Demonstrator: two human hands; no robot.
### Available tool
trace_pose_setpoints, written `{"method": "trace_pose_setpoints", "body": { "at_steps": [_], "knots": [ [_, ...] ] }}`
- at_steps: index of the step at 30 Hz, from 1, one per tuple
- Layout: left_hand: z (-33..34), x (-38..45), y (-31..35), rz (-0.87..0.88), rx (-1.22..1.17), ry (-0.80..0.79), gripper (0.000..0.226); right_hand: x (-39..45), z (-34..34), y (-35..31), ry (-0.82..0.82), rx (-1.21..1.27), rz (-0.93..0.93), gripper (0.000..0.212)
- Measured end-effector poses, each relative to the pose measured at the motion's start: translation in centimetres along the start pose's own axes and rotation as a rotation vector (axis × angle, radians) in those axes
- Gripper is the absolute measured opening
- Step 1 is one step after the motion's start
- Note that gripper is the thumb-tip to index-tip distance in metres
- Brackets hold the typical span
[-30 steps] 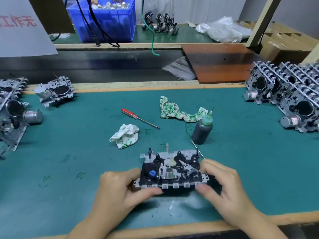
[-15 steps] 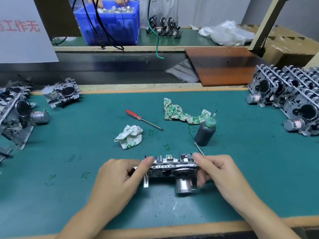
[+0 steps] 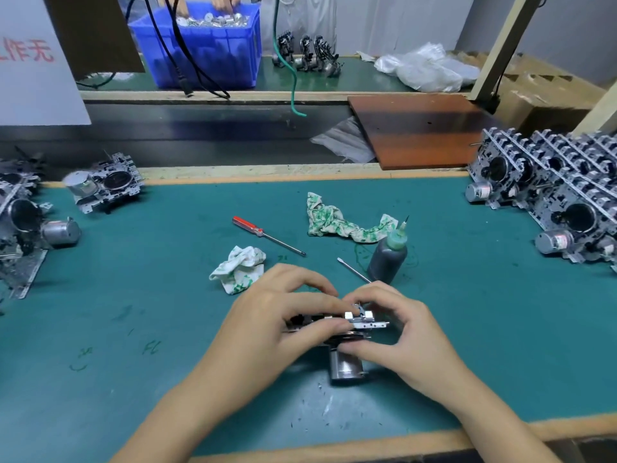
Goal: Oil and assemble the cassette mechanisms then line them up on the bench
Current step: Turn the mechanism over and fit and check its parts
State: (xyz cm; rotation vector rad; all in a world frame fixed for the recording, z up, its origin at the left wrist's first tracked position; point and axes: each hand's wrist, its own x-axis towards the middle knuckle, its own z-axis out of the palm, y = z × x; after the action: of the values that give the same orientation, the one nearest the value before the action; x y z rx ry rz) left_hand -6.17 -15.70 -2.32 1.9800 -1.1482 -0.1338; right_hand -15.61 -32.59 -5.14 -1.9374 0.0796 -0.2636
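I hold the cassette mechanism [image 3: 354,324] between my two hands just above the green bench [image 3: 133,295], my left hand [image 3: 273,329] gripping its left end and my right hand [image 3: 394,325] pinching its right end, with the motor [image 3: 345,365] hanging below. The thin tool [image 3: 354,270] seems to stay tucked in my right fingers, though they hide its handle. Compared with half a second ago, my left fingers have moved over the top of the mechanism and cover more of it.
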Motion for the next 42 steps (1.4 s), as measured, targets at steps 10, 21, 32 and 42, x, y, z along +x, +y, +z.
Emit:
{"method": "trace_pose_setpoints", "body": {
  "at_steps": [10,21,32,42],
  "knots": [
    [-0.1,0.4,-0.5,0.038,-0.113,-0.090,0.033,-0.1,0.4,0.0,-0.002,0.156,0.075,0.028],
    [0.0,0.2,-0.9,0.041,-0.162,-0.118,0.026,-0.5,0.6,0.0,-0.002,0.148,0.091,0.025],
    [0.1,0.5,-0.6,0.040,-0.106,-0.081,0.032,-2.5,-0.5,0.4,0.168,-0.672,-0.185,0.036],
    [0.2,0.4,-0.8,0.055,-0.110,-0.064,0.029,-2.0,-1.3,0.0,0.070,-0.509,-0.055,0.043]
  ]
}}
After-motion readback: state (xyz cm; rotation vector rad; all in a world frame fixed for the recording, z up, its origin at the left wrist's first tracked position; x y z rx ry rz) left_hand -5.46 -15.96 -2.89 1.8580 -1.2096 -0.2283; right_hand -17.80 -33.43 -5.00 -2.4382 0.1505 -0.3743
